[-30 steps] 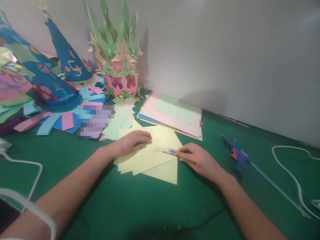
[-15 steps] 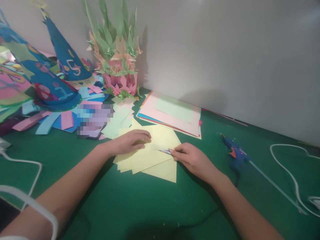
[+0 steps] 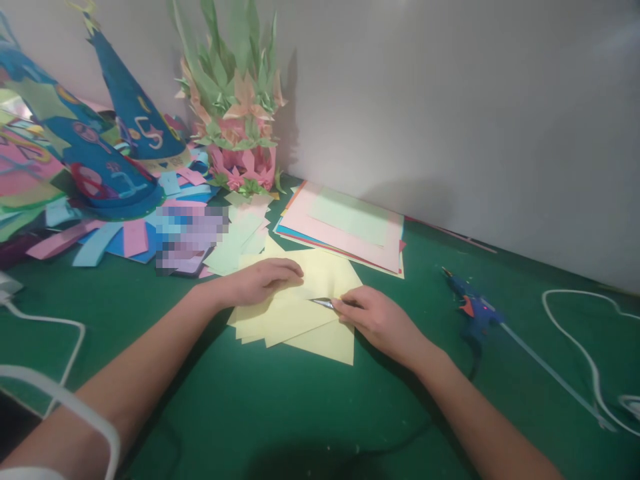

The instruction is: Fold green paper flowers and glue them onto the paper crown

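Observation:
Several pale yellow paper sheets [image 3: 300,325] lie fanned out on the green table. My left hand [image 3: 263,280] rests on their upper left part, fingers spread a little and bent, with nothing visible in its grasp. A slim metal-tipped tool [image 3: 323,303], perhaps scissors or a craft knife, points left across the yellow paper. My right hand [image 3: 367,313] pinches this tool over the right part of the sheets; the fingers hide its handle.
Behind the sheets lies a stack of coloured paper [image 3: 345,230]. A blue glue gun [image 3: 477,310] with a long glue stick is at the right, near a white cable [image 3: 570,333]. Blue cone hats [image 3: 137,113] and a paper pineapple [image 3: 243,133] stand at the back left.
My right hand has moved slightly left with the tool, whose tip is further left over the yellow paper. My left hand has barely moved.

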The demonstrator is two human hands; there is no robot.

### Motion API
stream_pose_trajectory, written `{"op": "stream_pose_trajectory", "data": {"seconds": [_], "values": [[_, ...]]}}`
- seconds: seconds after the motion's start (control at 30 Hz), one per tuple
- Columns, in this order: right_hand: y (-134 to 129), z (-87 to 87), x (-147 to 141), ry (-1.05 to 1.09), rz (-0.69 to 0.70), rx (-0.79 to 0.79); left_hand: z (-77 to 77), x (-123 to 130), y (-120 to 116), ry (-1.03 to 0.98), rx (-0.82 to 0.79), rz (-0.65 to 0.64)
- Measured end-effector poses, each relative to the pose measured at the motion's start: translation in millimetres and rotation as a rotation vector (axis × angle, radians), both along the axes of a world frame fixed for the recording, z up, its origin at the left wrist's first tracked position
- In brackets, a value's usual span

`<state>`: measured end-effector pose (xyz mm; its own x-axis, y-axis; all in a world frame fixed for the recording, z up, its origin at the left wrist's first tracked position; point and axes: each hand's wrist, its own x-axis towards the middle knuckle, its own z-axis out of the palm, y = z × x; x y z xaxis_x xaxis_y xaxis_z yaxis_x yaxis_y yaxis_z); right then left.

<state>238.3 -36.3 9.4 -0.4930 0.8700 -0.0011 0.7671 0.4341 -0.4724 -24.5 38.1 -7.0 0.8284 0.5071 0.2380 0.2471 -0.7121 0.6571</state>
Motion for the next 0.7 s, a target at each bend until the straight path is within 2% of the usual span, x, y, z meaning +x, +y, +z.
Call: {"op": "stream_pose_trajectory", "data": {"seconds": [0.23,0.3,0.4,0.53,0.7], "values": [[1,5.2,-8,0.024,-0.032,-0.061,1.9,-3,1,0.030,-0.015,-0.016],[2,6.5,-10,0.002,0.001,-0.047,3.2,-4,1,0.049,-0.020,-0.018],[3,6.5,-12,-0.033,0.041,-0.020,6.7,-6,0,0.106,-0.020,-0.033],[4,4.8,-15,-0.031,0.009,-0.045,12.6,-9,-2,0.205,0.028,-0.035],[5,2.8,-16,-0.095,0.124,0.065,18.3,-11,-4,0.284,0.027,-0.052]]}}
